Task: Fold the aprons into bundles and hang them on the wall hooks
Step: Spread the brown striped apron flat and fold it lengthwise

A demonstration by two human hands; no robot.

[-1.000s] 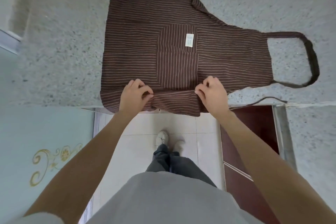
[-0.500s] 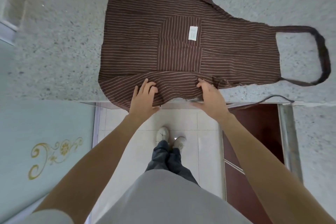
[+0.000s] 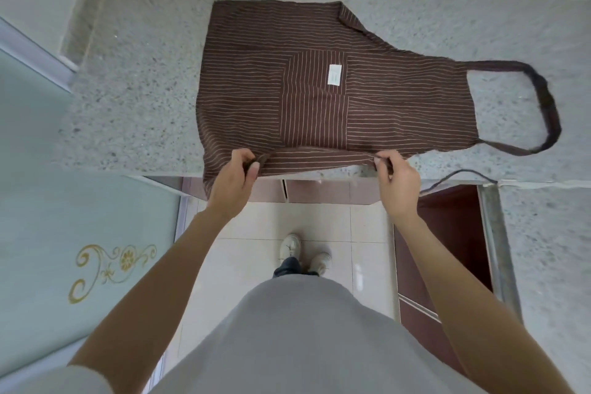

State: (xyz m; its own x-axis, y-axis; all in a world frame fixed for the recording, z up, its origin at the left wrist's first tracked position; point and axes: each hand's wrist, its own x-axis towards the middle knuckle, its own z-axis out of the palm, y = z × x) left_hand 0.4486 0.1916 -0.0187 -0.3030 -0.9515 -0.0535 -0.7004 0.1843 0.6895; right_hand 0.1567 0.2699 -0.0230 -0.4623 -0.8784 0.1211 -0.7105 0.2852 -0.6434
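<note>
While both arms reach forward over the tiled floor (image 3: 256, 265), the left hand (image 3: 233, 184) pinches the near hem of the apron (image 3: 313, 112) between thumb and curled fingers, and the right hand (image 3: 396, 185) pinches the same edge further right. Apron: dark brown with thin pale stripes, spread flat on the speckled tabletop (image 3: 134, 105), near edge at the tabletop's front lip. A central pocket panel carries a small white label (image 3: 334, 74). The dark neck loop (image 3: 543, 99) lies flat to the right; one tie strap (image 3: 454, 176) trails over the front lip.
</note>
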